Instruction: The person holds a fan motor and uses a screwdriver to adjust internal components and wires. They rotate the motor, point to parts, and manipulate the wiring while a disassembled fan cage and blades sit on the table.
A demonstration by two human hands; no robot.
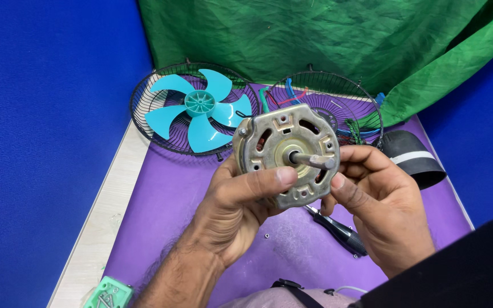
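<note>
Both hands hold a fan motor (286,153) at centre frame: left hand (241,197) clasps its rim, thumb across the face; right hand (380,197) pinches the shaft (314,161). A loosened grip could drop it onto the screwdriver (338,229) lying just below.

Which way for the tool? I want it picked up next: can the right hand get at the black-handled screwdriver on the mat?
Probably yes, once freed: the right hand now helps hold the fan motor, and the screwdriver lies just beneath it, uncovered.
</note>
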